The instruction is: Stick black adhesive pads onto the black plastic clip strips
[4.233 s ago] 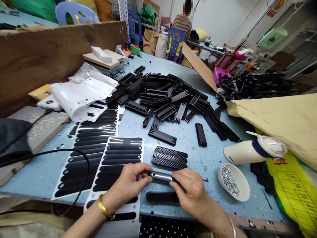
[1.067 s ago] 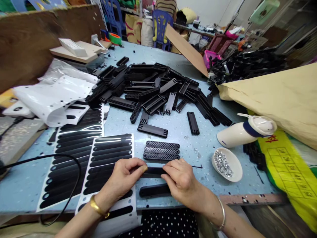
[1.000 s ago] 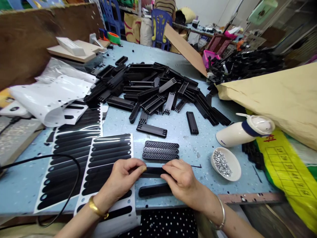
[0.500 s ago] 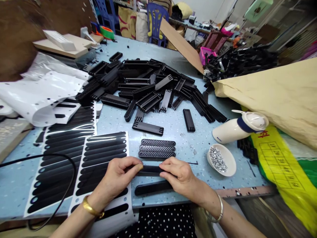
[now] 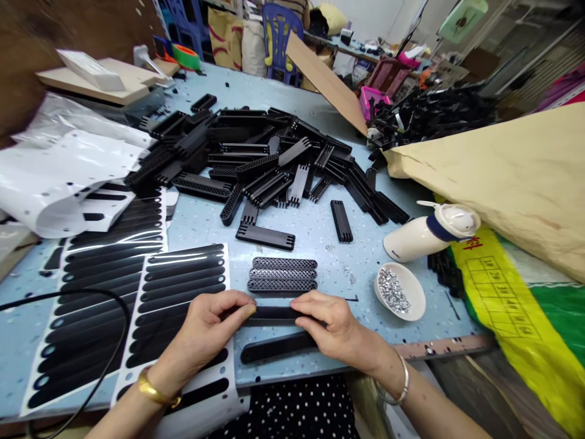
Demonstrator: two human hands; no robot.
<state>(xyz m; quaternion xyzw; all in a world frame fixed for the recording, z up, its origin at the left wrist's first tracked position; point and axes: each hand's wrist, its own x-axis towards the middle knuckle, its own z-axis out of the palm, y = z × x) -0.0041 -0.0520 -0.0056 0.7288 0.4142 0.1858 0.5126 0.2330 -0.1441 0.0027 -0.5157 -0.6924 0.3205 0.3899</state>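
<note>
Between my two hands lies a flat black strip, near the front edge of the blue table. My left hand pinches its left end between thumb and fingertips. At the right end, my right hand grips it with thumb and fingers. Just in front is another black bar, its right end under my right hand. Several black bars with a mesh pattern are lined up behind the strip. Sheets of black stickers lie beside my left hand.
A large pile of black parts covers the table's middle. To the right are a bowl of small metal pieces and a white bottle. A black cable crosses the sheets at left.
The view has shifted slightly, so the table's things appear further left. Both hands keep hold of the strip, and slightly more of it shows between them.
</note>
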